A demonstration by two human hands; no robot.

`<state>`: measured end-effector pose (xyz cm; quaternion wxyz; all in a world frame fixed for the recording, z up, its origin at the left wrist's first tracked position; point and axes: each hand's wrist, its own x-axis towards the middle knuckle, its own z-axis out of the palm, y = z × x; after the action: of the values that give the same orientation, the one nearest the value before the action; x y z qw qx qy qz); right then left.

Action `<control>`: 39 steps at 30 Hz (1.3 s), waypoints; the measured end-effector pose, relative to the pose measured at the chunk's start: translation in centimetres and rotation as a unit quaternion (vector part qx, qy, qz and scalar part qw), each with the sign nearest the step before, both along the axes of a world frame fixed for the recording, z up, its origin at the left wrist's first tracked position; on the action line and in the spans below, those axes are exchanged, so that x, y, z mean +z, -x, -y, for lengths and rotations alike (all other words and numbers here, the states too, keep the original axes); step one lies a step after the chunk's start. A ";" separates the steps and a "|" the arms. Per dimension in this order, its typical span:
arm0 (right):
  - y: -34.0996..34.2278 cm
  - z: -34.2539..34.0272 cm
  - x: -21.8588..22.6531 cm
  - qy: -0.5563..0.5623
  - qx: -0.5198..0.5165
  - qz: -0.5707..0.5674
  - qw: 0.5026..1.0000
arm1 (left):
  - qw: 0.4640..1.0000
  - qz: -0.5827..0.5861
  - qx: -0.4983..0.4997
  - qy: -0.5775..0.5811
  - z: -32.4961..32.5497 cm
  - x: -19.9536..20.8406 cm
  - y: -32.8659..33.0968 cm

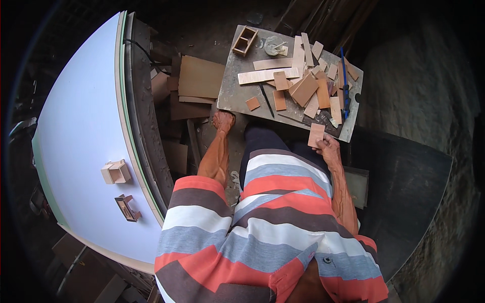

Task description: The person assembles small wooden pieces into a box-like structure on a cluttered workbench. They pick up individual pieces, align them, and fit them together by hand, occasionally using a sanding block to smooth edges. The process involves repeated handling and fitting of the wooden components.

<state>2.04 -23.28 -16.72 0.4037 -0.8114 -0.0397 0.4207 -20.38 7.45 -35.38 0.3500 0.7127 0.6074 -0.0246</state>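
Note:
Between the thumb and fingers of my right hand (329, 147) is a small thin rectangular wood piece (317, 135), held upright by the near edge of the work board (235, 96). My left hand (223, 121) is curled closed against the board's near left corner; its fingertips are hidden, and I cannot make out what they grip, if anything. On the board lies a heap of cut wood pieces (305, 90) in pale and reddish tones. A small square wood piece (252, 103) and a dark slim tool (266, 100) rest closer to me.
A small open wooden frame (245, 40) and a crumpled clear plastic cup (274, 46) stand at the back left. Along the right edge runs a blue bar-like tool (345, 83). A white panel (86, 111) at left carries two small wooden boxes (116, 172). Wood sheets (201, 77) lie below.

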 end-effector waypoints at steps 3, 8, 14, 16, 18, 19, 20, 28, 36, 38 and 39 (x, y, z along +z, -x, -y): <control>-0.2 0.1 0.4 -0.003 -0.005 0.001 1.000 | 0.996 0.002 0.033 -0.080 0.1 -1.5 1.1; -0.8 1.0 0.9 -0.007 -0.009 -0.002 1.000 | 0.998 -0.044 0.007 -0.049 -1.3 1.2 4.2; -2.2 0.5 2.2 -0.020 0.033 -0.031 0.999 | 0.992 -0.117 -0.039 -0.024 -1.0 12.5 8.2; -2.7 0.0 2.5 -0.034 0.062 -0.046 0.996 | 0.988 -0.127 -0.074 -0.050 -1.1 15.5 10.2; -3.5 -0.9 2.9 -0.059 0.092 -0.060 0.992 | 0.980 -0.147 -0.118 -0.056 -1.6 21.7 10.6; -3.6 -1.7 3.4 -0.081 0.107 -0.076 0.988 | 0.977 -0.156 -0.136 -0.056 -1.5 24.9 10.9; -3.6 -2.7 4.4 -0.102 0.117 -0.090 0.984 | 0.972 -0.142 -0.162 -0.089 -0.9 28.7 10.4; -0.8 -10.8 12.5 -0.233 0.463 -0.080 0.851 | 0.969 -0.024 -0.201 -0.142 2.0 50.9 5.0; 2.8 -11.1 14.2 -0.361 0.521 0.129 0.763 | 0.905 0.038 -0.291 -0.308 1.3 60.2 4.6; 2.7 -10.3 14.5 -0.359 0.502 0.117 0.778 | 0.933 0.113 -0.294 -0.177 1.1 61.9 2.8; 2.4 -9.9 14.8 -0.365 0.490 0.107 0.784 | 0.924 0.143 -0.294 -0.199 0.8 61.9 2.6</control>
<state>-0.38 -13.39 -1.94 0.4021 -0.5145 -0.6256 0.4268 -22.99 6.66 26.56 0.2609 0.9104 0.3061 0.0971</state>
